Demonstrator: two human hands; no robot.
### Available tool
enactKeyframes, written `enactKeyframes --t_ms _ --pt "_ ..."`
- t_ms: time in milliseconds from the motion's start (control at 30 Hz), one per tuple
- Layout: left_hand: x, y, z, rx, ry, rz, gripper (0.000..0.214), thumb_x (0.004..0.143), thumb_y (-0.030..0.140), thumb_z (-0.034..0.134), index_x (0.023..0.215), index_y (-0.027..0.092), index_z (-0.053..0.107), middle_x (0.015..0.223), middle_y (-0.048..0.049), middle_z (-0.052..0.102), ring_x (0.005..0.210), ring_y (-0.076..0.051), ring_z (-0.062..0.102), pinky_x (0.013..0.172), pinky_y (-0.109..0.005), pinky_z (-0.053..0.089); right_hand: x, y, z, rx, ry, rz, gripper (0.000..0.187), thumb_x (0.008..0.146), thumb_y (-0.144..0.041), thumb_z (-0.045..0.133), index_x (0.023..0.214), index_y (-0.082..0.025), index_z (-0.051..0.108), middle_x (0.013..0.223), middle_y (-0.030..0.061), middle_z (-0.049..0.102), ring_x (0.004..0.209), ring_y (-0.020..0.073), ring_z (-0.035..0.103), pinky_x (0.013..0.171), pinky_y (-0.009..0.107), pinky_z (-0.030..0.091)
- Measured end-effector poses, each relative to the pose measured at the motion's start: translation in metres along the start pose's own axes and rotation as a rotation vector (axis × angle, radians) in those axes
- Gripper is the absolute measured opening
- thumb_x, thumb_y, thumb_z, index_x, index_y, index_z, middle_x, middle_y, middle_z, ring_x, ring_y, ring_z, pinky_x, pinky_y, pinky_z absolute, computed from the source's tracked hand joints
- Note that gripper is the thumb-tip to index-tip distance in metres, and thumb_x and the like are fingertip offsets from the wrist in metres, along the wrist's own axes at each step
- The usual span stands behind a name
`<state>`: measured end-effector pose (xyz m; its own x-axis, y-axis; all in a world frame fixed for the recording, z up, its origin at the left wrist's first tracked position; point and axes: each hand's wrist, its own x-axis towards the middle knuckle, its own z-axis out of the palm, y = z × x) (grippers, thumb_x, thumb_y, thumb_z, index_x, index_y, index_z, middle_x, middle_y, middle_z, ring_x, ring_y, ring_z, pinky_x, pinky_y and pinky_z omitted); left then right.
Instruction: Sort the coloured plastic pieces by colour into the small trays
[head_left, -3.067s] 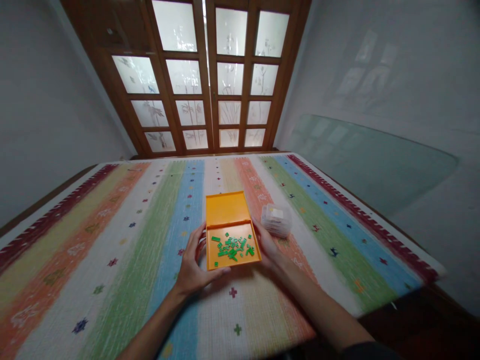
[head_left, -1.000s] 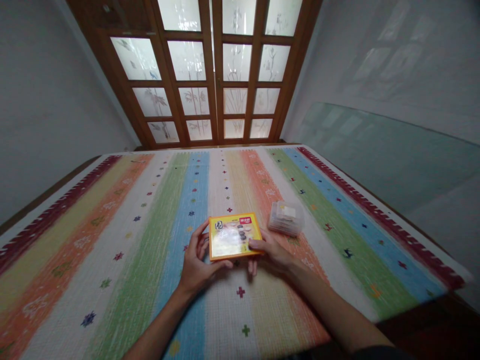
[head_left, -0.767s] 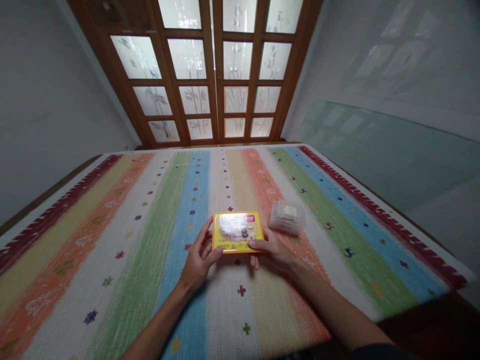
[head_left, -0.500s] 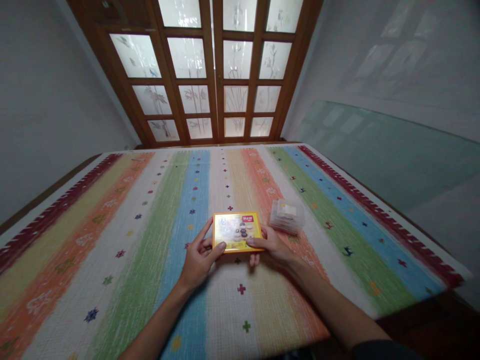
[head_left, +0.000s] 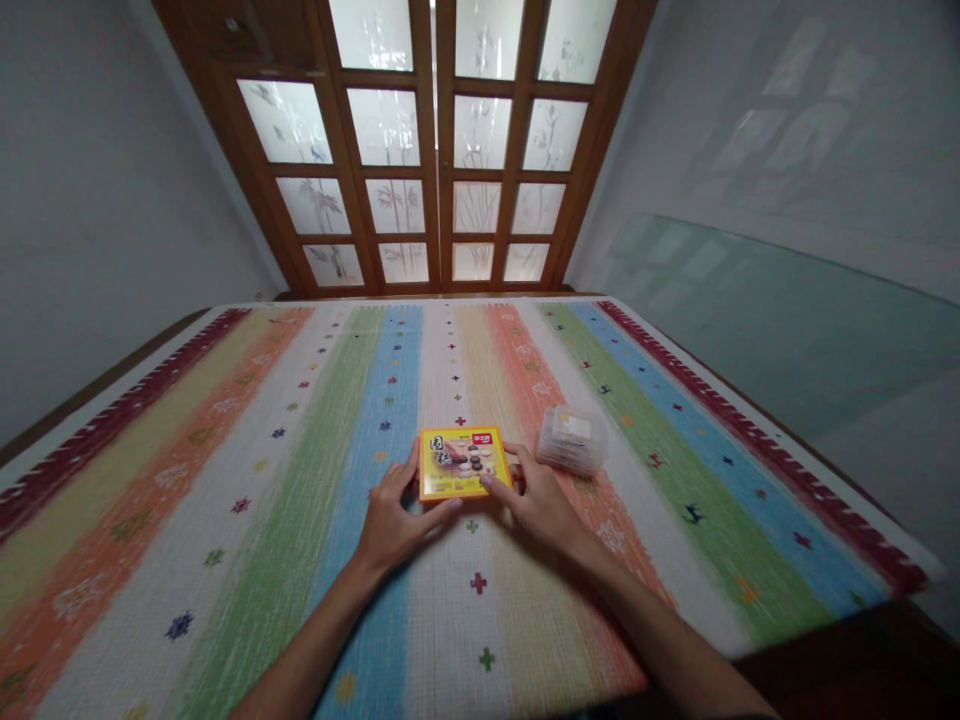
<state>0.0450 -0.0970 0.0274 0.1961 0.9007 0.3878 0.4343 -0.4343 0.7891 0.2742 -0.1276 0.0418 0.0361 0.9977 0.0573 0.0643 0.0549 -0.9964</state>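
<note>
A flat yellow Go game box (head_left: 463, 464), with black and white stones printed on its lid, is in front of me over the middle of the striped cloth. My left hand (head_left: 390, 508) grips its left side, thumb along the near edge. On the right side my right hand (head_left: 536, 492) holds it, the thumb lying over the near right corner of the lid. The fingers behind and under the box are partly hidden. Whether the box touches the cloth I cannot tell for certain.
Just right of the box, a clear plastic case (head_left: 572, 441) with a pale label lies on the cloth. The striped tablecloth (head_left: 285, 520) covers the table. Beyond the far edge stand wooden doors (head_left: 442, 200) with frosted panes; a glass sheet (head_left: 750, 310) is at the right wall.
The box has shifted slightly left and seems lower and flatter, its printing now free of glare. Both hands have moved with it and still hold its sides.
</note>
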Motion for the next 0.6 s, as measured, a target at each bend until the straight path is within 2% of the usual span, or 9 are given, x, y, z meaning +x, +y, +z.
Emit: enactKeyframes --t_ms 133,267,400,500,600 --pt "0.0 -0.006 0.002 0.143 -0.016 0.113 0.074 0.071 0.054 0.083 0.135 0.02 0.066 0.086 -0.0065 0.07 0.076 -0.025 0.061 0.073 -0.041 0.052 -0.001 -0.002 -0.006 -0.135 0.001 -0.006 0.042 0.077 -0.031 0.081 0.116 -0.022 0.067 0.102 0.0125 0.077 0.092 0.0327 0.069 0.086 0.046 0.049" --pt "-0.002 -0.007 0.005 0.24 -0.093 0.104 0.073 0.072 0.059 0.081 0.13 0.017 0.067 0.074 -0.002 0.062 0.068 -0.023 0.055 0.066 -0.036 0.045 -0.002 -0.001 -0.012 -0.275 -0.017 0.02 0.039 0.078 -0.034 0.079 0.114 -0.022 0.068 0.111 0.0145 0.073 0.1 0.0347 0.065 0.093 0.048 0.044" --pt "-0.002 -0.008 0.009 0.28 -0.162 0.107 0.07 0.072 0.061 0.081 0.124 0.015 0.068 0.071 -0.0019 0.06 0.069 -0.025 0.054 0.065 -0.035 0.041 -0.003 0.002 -0.016 -0.33 -0.04 0.033 0.036 0.079 -0.039 0.077 0.11 -0.023 0.068 0.113 0.0148 0.072 0.099 0.0335 0.063 0.094 0.048 0.044" --pt "-0.002 -0.011 0.011 0.297 -0.158 0.135 0.065 0.072 0.062 0.081 0.118 0.017 0.069 0.071 -0.0011 0.059 0.069 -0.024 0.052 0.064 -0.034 0.039 -0.004 0.003 -0.017 -0.451 -0.065 0.064 0.037 0.083 -0.042 0.074 0.113 -0.021 0.068 0.114 0.0167 0.071 0.098 0.0333 0.064 0.093 0.048 0.044" --pt "-0.003 -0.016 0.012 0.33 -0.149 0.17 0.062 0.073 0.063 0.08 0.115 0.018 0.069 0.071 -0.0008 0.058 0.07 -0.024 0.052 0.065 -0.034 0.039 -0.003 0.006 -0.016 -0.493 -0.059 0.01 0.037 0.085 -0.042 0.073 0.116 -0.021 0.069 0.115 0.0174 0.071 0.096 0.0327 0.065 0.09 0.046 0.046"
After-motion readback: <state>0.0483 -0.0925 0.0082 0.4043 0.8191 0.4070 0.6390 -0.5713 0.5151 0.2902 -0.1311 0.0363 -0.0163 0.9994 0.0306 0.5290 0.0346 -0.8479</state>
